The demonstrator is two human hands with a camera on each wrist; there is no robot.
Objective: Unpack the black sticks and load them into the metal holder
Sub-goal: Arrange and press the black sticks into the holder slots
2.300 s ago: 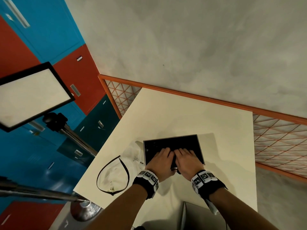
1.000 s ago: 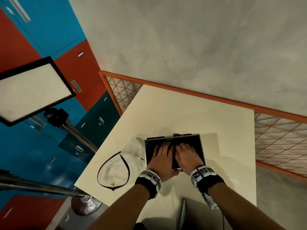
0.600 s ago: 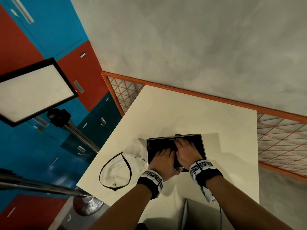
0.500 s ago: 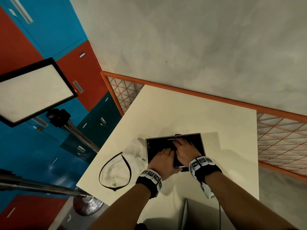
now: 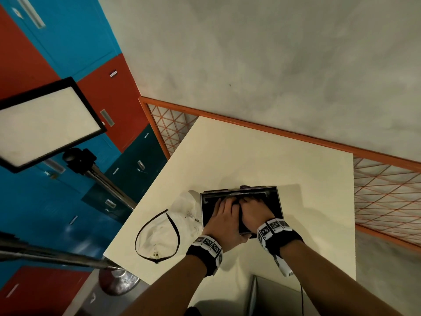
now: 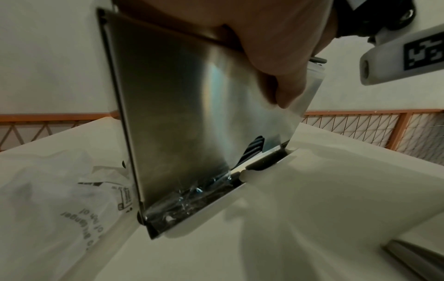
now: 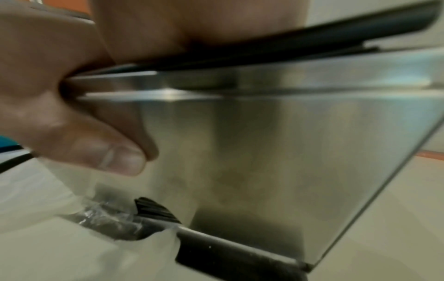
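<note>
The metal holder (image 5: 273, 202), a flat steel tray with a dark face, is tilted on the cream table (image 5: 250, 156), far edge down. My left hand (image 5: 224, 216) and right hand (image 5: 255, 213) lie side by side on top of it. Each thumb pinches it from beneath: left thumb (image 6: 283, 79), right thumb (image 7: 115, 157). Black sticks (image 7: 288, 43) run under my right fingers along the holder's top face. A ribbed black stick end (image 6: 252, 150) and crinkled clear wrap (image 6: 187, 195) show at the holder's lower edge.
A white plastic bag (image 5: 159, 233) with a black drawstring lies on the table just left of the holder. A grey flat object (image 5: 284, 297) sits at the table's near edge. A light panel on a stand (image 5: 45, 122) is at left, and orange mesh fencing (image 5: 387, 197) runs behind the table.
Both hands have slid forward over the holder towards its far edge. The far edge now shows a metal rail with a dark end poking past it.
</note>
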